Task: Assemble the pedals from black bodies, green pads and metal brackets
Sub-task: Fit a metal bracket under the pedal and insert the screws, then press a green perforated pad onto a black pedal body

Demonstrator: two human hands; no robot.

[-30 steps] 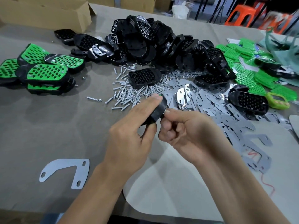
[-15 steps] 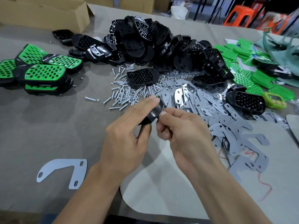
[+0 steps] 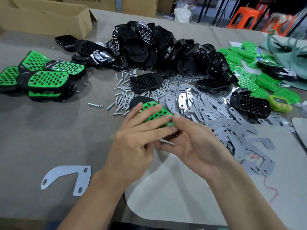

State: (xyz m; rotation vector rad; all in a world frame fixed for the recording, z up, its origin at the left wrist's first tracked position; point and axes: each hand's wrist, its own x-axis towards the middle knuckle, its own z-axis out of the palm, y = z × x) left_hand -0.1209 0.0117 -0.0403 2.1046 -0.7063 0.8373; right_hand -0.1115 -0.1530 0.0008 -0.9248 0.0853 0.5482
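A pedal (image 3: 156,113), a black body with a perforated green pad facing up, is held above the table between both hands. My left hand (image 3: 132,146) grips it from the left, fingers laid across the green pad. My right hand (image 3: 196,146) holds its near right end, fingertips blurred against the pad. A thin metal edge (image 3: 167,142) shows just under the pedal between the hands. Behind lie a heap of black bodies (image 3: 149,47), loose green pads (image 3: 245,77), grey metal brackets (image 3: 224,127) and scattered screws (image 3: 126,95).
Several finished green-and-black pedals (image 3: 46,80) are stacked at the left. A single bracket (image 3: 66,175) lies near the front left. A cardboard box (image 3: 46,19) stands at the back left, and a yellow-green gadget (image 3: 280,103) sits at the right. A pale sheet (image 3: 166,196) covers the front edge.
The pedal has been turned from edge-on to green pad up. My left fingers now spread across the pad, and my right hand has opened from a pinch at the rim to cup the end.
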